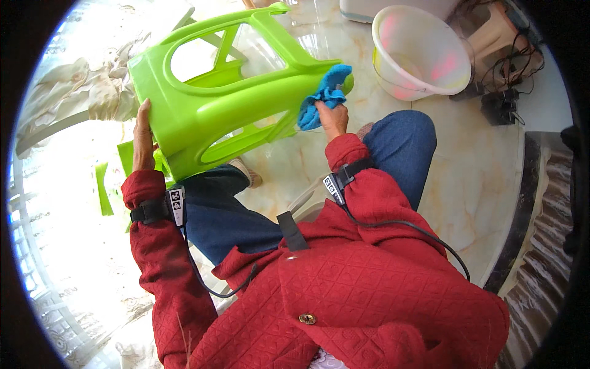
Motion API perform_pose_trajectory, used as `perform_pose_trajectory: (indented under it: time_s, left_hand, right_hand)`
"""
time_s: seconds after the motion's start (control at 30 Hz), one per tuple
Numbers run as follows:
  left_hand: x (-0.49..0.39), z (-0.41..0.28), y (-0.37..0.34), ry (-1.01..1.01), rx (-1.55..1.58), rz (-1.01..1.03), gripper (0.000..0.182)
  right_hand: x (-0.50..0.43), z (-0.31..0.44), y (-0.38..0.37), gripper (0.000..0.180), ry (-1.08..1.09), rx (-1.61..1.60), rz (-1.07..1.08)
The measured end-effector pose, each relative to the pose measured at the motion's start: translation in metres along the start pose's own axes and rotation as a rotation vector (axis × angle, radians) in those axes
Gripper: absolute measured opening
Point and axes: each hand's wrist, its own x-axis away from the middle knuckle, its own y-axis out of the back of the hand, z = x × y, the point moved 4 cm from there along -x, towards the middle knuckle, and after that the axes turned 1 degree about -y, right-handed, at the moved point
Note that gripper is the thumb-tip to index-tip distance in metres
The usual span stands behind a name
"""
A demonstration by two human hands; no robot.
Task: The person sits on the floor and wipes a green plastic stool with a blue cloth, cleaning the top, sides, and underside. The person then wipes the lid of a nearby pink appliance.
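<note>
A bright green plastic stool is tipped on its side in front of me, its legs towards the upper right. My left hand grips the stool by the seat end, thumb side along the edge; some of its fingers are hidden behind the plastic. In my right hand is a crumpled blue cloth, which lies against the end of one stool leg. My blue-jeaned knees are spread on either side below the stool.
A white plastic bucket with a wire handle stands on the marble-look floor at upper right. Beyond it, dark cables and a black power adapter hang by a beige stool. More green plastic and draped cream fabric are at left.
</note>
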Motion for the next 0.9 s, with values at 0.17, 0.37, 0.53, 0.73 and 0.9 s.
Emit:
perform_pose_trajectory:
  time_s: [0.17, 0.37, 0.53, 0.73, 0.9]
  left_hand:
    - [-0.002, 0.008, 0.007, 0.027, -0.034, -0.061, 0.073]
    - [-0.009, 0.020, 0.015, -0.046, 0.060, -0.002, 0.067]
    - [-0.007, 0.021, 0.016, -0.110, -0.052, 0.045, 0.084]
    - [0.010, 0.000, 0.000, -0.149, -0.052, 0.106, 0.077]
    - [0.016, -0.004, -0.005, -0.207, -0.019, 0.063, 0.063]
  right_hand:
    - [0.017, 0.033, 0.004, 0.036, 0.160, 0.111, 0.012]
    - [-0.008, 0.055, 0.029, 0.022, 0.361, -0.059, -0.211]
    - [-0.028, 0.051, 0.035, 0.025, 0.350, 0.175, -0.230]
    - [-0.031, 0.061, 0.047, 0.031, 0.283, 0.474, -0.143]
    - [-0.048, 0.083, 0.044, 0.037, 0.369, 0.514, 0.006]
